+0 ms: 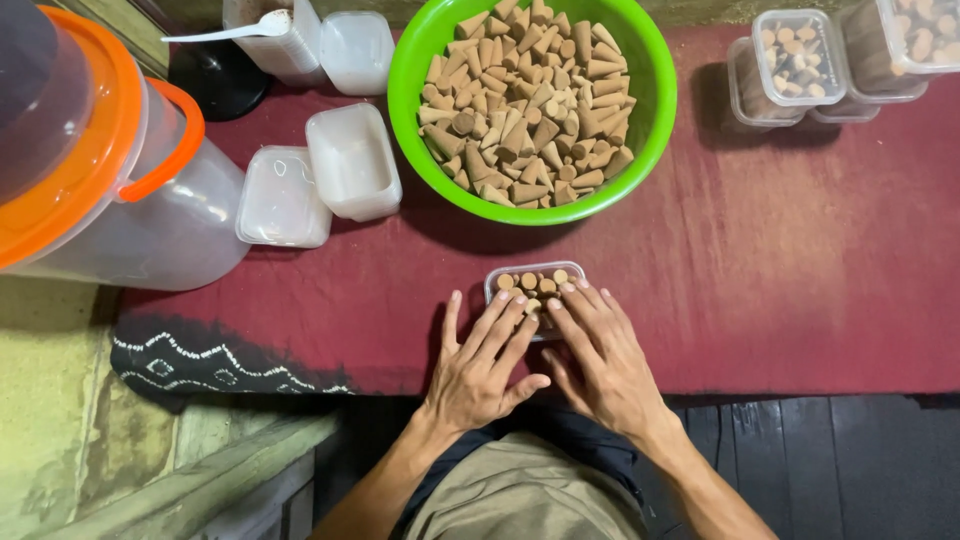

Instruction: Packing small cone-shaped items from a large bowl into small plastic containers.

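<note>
A maroon cloth (800, 280) covers the surface before me. At its far left stands a clear jug with an orange lid (100, 170); a green bowl (655, 90) of brown cones sits at the far middle. Empty clear tubs (352, 160) lie between them, filled ones (798, 60) far right. Nearest me is the small clear box (530, 285) of cones, its long axis running left to right, the cones standing upright. My left hand (485, 365) and right hand (600, 355) rest flat on it, fingers spread, clamping nothing.
</note>
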